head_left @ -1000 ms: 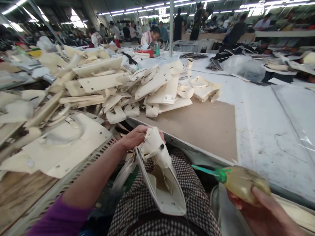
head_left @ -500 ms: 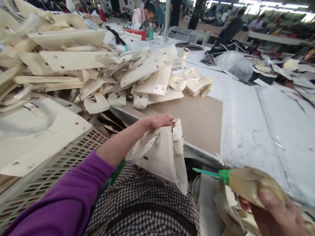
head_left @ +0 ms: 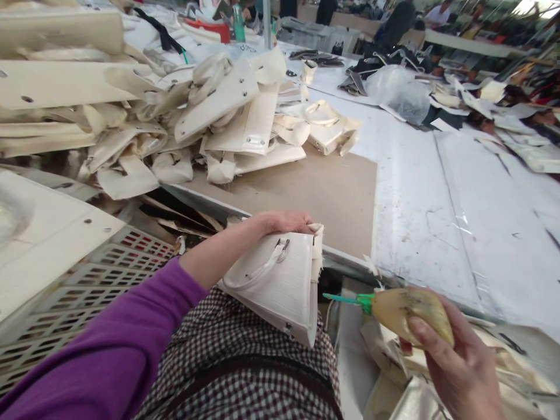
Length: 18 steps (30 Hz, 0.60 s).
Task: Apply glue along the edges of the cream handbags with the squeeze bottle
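Observation:
My left hand [head_left: 284, 221] grips the top edge of a cream handbag [head_left: 280, 286] that rests on my checked lap, its handle lying flat against its side. My right hand [head_left: 455, 367] holds a soft yellowish glue bottle [head_left: 411, 312] with a green nozzle pointing left toward the bag, a short gap away from it. A purple sleeve covers my left arm.
A heap of cream bag pieces [head_left: 184, 116] covers the table's left. A brown board [head_left: 324, 192] lies on the white table [head_left: 437, 216]. A slatted plastic crate [head_left: 87, 286] stands at my left. More cream pieces [head_left: 394, 373] lie under my right hand. Other people work far behind.
My left hand turned the bag from open mouth up to its flat side up and lowered it onto my lap. The view tilted down. The bottle stayed at the right.

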### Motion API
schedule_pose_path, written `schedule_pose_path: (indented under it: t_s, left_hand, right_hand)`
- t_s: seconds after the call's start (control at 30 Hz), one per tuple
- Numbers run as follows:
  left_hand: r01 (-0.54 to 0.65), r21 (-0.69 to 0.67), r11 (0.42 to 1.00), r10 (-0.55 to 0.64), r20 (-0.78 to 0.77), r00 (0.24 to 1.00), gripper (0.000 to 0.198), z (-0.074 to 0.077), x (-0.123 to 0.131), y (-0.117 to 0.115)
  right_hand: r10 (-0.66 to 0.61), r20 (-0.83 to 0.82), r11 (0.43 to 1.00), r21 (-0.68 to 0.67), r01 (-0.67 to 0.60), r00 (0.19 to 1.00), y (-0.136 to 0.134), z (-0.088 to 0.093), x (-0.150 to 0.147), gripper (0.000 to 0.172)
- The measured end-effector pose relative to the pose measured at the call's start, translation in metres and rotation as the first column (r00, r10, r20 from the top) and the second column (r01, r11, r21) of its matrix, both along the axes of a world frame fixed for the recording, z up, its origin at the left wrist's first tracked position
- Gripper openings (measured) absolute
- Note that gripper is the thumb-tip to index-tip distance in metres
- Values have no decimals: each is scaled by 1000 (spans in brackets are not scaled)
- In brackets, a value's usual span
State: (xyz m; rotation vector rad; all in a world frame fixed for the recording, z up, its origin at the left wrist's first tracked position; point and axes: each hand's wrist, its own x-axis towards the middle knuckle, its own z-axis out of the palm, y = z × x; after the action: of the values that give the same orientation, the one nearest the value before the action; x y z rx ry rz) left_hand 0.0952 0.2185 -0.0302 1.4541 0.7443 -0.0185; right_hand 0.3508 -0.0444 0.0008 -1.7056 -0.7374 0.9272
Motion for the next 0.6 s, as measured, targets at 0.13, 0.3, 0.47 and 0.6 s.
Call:
schedule_pose_path:
  t_s: [0.13,0.3,0.47,0.6]
  left_hand:
    - [-16,0,1000,16,-14,1000,25,-2,4,0]
    - [-29,0,1000,29,-19,999,22,-5,4,1]
    - [-36,-20,999,36,-17,999,19,-7,5,0]
    - [-44,-43,998,42,-25,999,21,-5,5,-2]
  right_hand:
    - [-6,17,1000,-9,6,1000,8,4,-10,62]
    - [83,72,996,34,-86,994,19,-6,-4,58]
    - [172,118,978,96,-184,978,27,-19,12,57]
    - [253,109,957,115,-265,961,29,-15,18,55]
